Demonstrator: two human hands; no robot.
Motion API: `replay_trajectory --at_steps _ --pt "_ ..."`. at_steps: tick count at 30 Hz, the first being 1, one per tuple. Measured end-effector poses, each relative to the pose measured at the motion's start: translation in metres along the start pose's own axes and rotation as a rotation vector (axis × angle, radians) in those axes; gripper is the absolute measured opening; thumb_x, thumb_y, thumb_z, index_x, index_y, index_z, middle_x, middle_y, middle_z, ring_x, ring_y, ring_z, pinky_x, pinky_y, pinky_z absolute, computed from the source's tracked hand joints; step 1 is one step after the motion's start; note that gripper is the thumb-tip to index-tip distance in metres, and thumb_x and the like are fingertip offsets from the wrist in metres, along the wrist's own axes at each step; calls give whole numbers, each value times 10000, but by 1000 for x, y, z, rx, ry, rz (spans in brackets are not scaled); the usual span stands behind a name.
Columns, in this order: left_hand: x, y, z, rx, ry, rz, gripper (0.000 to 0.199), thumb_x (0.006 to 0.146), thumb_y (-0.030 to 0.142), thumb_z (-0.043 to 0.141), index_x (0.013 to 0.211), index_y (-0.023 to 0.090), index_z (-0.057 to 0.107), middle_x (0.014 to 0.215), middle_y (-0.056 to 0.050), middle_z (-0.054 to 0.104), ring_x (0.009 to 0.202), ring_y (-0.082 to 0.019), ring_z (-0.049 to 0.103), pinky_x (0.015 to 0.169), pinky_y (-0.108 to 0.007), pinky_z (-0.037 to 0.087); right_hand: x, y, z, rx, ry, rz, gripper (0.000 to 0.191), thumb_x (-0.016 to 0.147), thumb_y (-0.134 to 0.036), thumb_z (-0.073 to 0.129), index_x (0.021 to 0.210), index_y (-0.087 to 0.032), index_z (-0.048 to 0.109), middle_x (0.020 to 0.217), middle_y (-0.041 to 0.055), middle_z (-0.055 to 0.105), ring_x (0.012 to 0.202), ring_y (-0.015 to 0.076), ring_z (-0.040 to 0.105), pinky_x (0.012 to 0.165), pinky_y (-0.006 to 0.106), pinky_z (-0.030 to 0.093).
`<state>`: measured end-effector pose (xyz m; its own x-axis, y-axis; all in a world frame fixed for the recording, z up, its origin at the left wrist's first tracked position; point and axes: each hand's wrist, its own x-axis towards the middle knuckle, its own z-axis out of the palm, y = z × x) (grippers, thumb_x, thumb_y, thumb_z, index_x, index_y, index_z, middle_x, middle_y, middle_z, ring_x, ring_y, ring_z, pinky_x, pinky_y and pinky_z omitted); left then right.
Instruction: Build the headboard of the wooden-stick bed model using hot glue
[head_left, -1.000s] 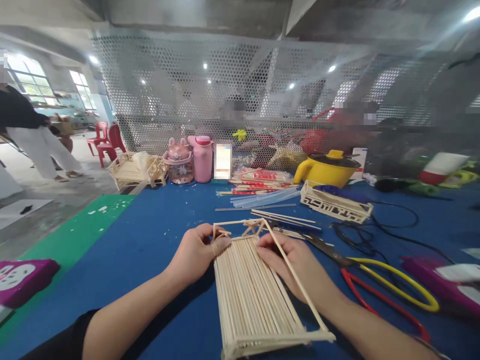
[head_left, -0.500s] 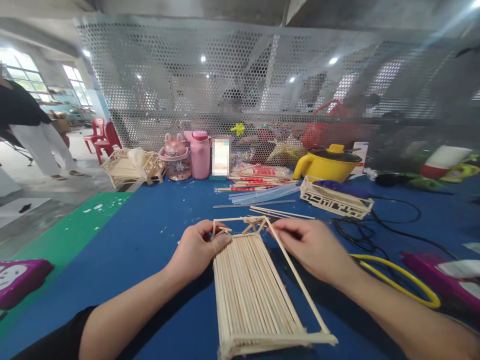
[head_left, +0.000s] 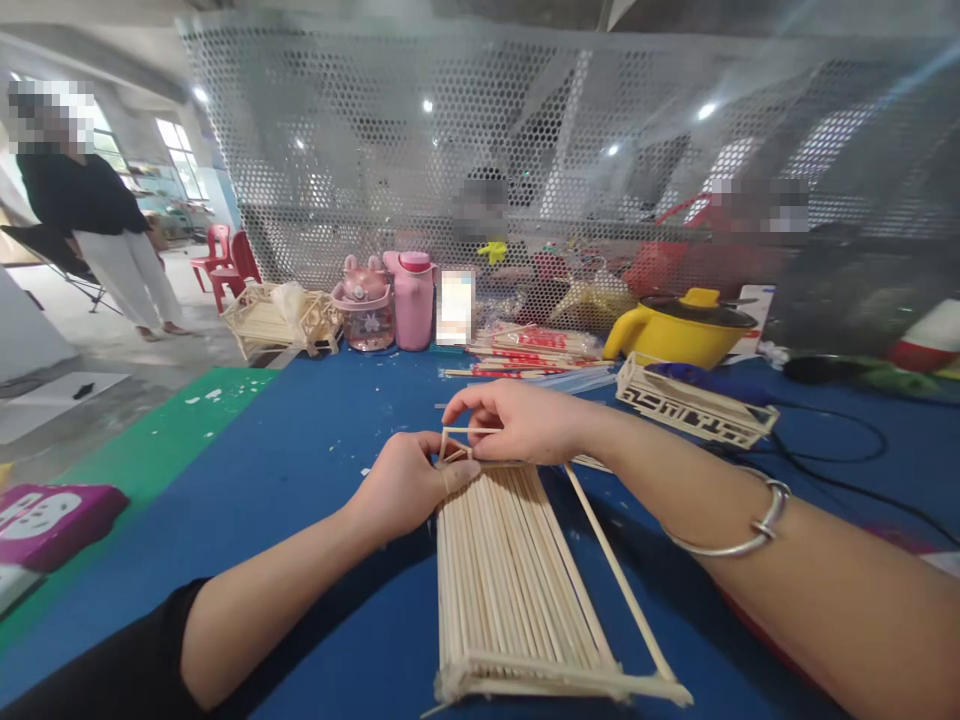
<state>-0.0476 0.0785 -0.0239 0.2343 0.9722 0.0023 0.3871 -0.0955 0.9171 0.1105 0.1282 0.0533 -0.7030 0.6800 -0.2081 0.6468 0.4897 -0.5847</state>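
Stick frame (head_left: 510, 570) at the near middle of blue table (head_left: 300, 490)

The left hand (head_left: 409, 482) pinches its far left corner. The right hand (head_left: 525, 418) is bent over the far end, near the left hand; whether it pinches anything, I cannot tell.

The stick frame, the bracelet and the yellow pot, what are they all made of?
Stick frame: probably wood or bamboo, unpainted and matte; its rods are pale tan, varying slightly in shade.

Bracelet: looks like polished, silver-coloured metal because it gleams; which metal, I can't tell.

Yellow pot: maybe plastic or coated metal outside; its smooth, even colour fits both.
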Motion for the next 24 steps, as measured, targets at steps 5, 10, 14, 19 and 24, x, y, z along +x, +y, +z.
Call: replay_trajectory --at_steps 5,10,14,19,24 --pt "-1 -1 1 2 16 11 294 750 432 590 764 145 653 555 51 419 519 -85 295 486 -235 225 -2 4 -1 57 -17 -66 380 694 -186 590 1068 -181 523 645 -56 522 564 96 477 516 228 374" --pt "-2 2 3 14 27 -3 283 750 413 581 768 140 648 550 46 441 497 -79 302 464 -230 226 -1 5 -1 57 -6 -102 363 716 -177 574 1071 -185 499 691 -45 539 576 95 476 515 225 370" --pt "-3 8 3 38 43 -33 274 732 401 589 758 137 656 518 51 436 470 -74 293 448 -229 214 -3 6 1 87 10 -129 313 724 -187 567 1029 -187 499 710 -36 547 575 93 470 506 223 369" --pt "-4 9 3 47 73 -26 296 715 418 600 757 138 686 515 49 433 470 -74 277 450 -235 203 -4 4 0 21 29 -112 199 721 -207 560 919 -190 573 698 -25 548 584 95 469 508 218 370" --pt "-3 8 3 45 82 -26 302 719 427 597 751 142 691 513 51 433 472 -76 286 453 -236 212 -5 0 -1 34 34 -109 168 716 -195 555 874 -178 609 732 -13 591 618 97 499 531 213 386"
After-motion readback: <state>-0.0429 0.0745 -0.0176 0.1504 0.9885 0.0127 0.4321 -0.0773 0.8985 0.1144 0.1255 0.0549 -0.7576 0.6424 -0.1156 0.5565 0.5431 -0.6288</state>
